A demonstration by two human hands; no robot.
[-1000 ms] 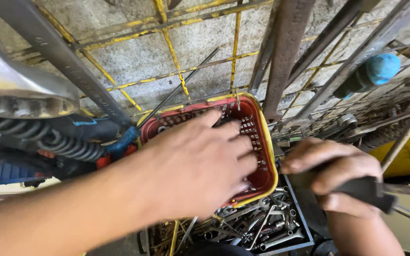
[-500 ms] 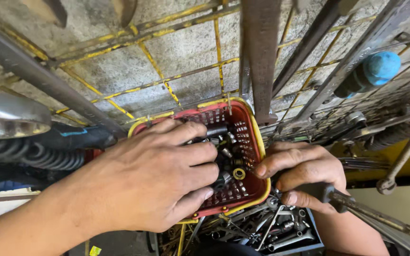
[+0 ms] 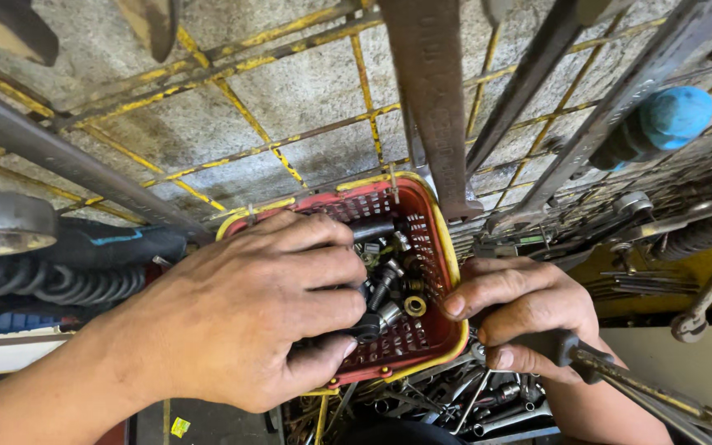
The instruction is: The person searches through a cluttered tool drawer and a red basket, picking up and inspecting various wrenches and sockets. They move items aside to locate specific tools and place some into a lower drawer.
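At centre frame, the left hand (image 3: 249, 313) now curls around sockets (image 3: 377, 309) inside the red basket (image 3: 430, 247), fingers tighter than before; the right hand (image 3: 521, 317) keeps gripping a black-handled tool (image 3: 620, 375).

Hands at a basket of small parts
Left hand (image 3: 249, 317) in the basket (image 3: 447, 255); right hand (image 3: 521, 317) at three o'clock, tray (image 3: 455, 408) seemingly at six.

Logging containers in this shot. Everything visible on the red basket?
The red basket is perforated plastic with a yellow rim, worn and grimy, hanging by wire hooks on the yellowed wire grid. It holds sockets and small metal fittings. The left hand digs inside; the right hand, gripping a tool handle, touches its right edge.
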